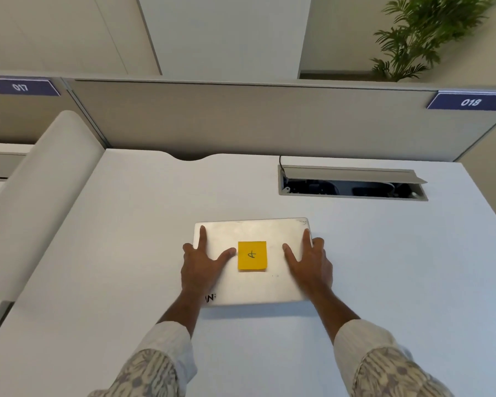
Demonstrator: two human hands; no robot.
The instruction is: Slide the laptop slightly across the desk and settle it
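Both hands lay flat with straight fingers on the closed silver laptop (252, 285) on the white bench (98, 282): left hand (202, 263), right hand (312, 263), yellow sticky note (252, 255) between them

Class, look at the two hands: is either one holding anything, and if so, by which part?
Neither grips anything. The left hand and right hand lie flat, fingers straight, on the closed laptop's lid, either side of the yellow sticky note.

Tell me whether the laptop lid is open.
No: the laptop lies closed and flat on the desk, both hands resting on its lid.
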